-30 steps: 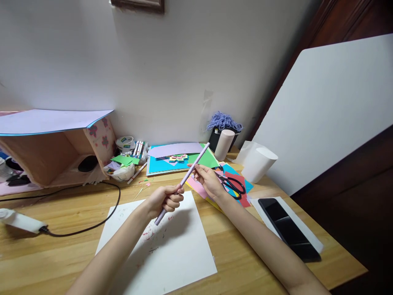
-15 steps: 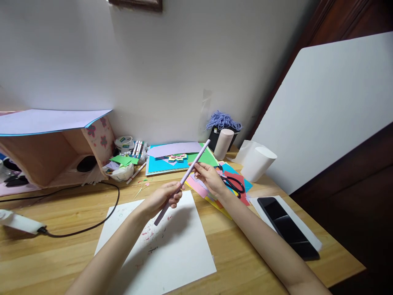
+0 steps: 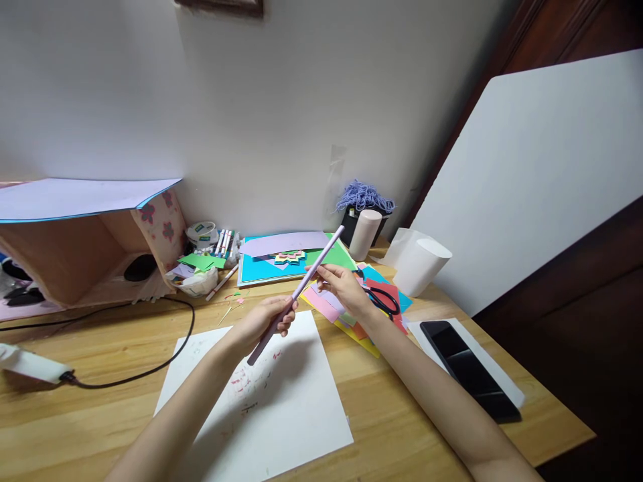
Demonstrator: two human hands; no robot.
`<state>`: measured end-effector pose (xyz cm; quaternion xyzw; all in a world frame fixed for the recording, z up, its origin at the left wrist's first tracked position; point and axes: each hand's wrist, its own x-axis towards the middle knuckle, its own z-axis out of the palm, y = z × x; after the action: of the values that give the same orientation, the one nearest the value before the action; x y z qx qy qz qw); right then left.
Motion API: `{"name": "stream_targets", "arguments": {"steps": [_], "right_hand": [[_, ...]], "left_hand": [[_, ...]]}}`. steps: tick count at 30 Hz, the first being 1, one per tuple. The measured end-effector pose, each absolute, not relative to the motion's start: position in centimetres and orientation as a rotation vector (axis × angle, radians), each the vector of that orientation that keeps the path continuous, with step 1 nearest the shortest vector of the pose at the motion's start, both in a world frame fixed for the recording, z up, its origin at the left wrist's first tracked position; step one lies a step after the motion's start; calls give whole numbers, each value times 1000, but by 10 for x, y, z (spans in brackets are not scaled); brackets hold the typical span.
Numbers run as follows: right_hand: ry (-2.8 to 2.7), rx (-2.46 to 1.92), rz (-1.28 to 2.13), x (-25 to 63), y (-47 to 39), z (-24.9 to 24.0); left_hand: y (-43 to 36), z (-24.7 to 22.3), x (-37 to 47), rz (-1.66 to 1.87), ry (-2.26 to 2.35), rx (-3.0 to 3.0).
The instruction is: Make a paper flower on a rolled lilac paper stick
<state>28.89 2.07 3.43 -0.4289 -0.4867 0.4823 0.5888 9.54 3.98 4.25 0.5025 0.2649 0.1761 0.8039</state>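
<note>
- Left hand (image 3: 264, 321): fingers clamped around purple stick (image 3: 304, 283).
- Right hand (image 3: 344, 286): fingertips pinching stick, at two o'clock from left hand.
- Stick: slanting seven to one o'clock, lower end over white paper (image 3: 301, 415).

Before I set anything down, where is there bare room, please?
Bare wood shows between white sheet and phone, partly beneath the right forearm, and between cable and left forearm. Papers and scissors crowd beside the right hand.

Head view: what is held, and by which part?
A thin purple stick; the left hand grips it just below the middle, the right hand fingers it above.
</note>
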Motion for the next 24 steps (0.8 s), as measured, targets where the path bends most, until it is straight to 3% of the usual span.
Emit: {"name": "stream_targets", "arguments": {"steps": [5,9,12,24], "right_hand": [[-1376,-1251,1032,311,15,40],[-1737,-1985,432,362,-5,32],[-1808,-2428,228,389,-21,14],[-1724,-2380,55,421,-30,-29]], "left_hand": [[47,45,90,444,817,1241],[57,50,78,495,1025,1555],[64,52,70,405,1031,1713],[77,65,40,128,968,2168]]}}
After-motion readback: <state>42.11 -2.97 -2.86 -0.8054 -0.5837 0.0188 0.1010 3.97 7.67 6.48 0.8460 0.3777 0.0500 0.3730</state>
